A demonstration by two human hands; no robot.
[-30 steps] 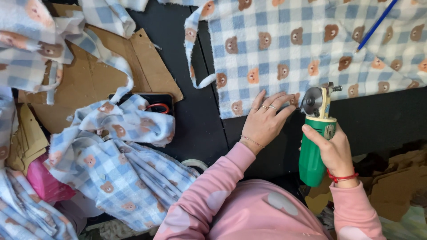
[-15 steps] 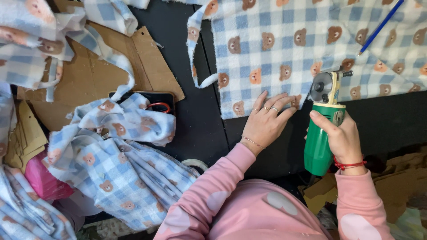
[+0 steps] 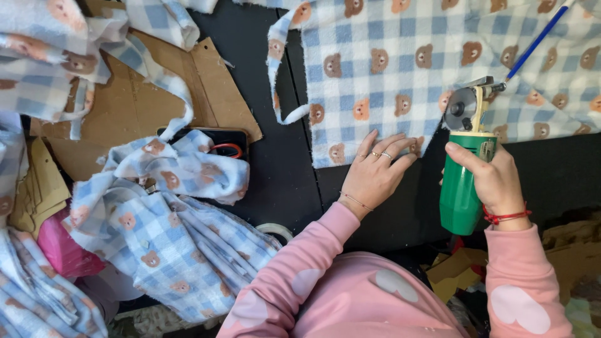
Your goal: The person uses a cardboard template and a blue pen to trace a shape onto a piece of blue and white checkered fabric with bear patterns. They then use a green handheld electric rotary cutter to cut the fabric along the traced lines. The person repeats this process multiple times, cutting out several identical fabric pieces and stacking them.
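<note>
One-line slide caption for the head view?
Left hand flattens blue-checked bear-print fleece; right hand holds green rotary cutter.

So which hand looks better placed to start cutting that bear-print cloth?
The right hand: it grips the green rotary cutter with its blade at the checked fabric edge. The left hand lies flat, pinning the cloth.

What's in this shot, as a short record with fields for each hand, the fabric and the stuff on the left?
left hand: flat on the edge of the checked fabric, fingers spread
right hand: gripping the green cutter, its round blade at the fabric edge
table: black
left side: fabric pile, cardboard
</note>
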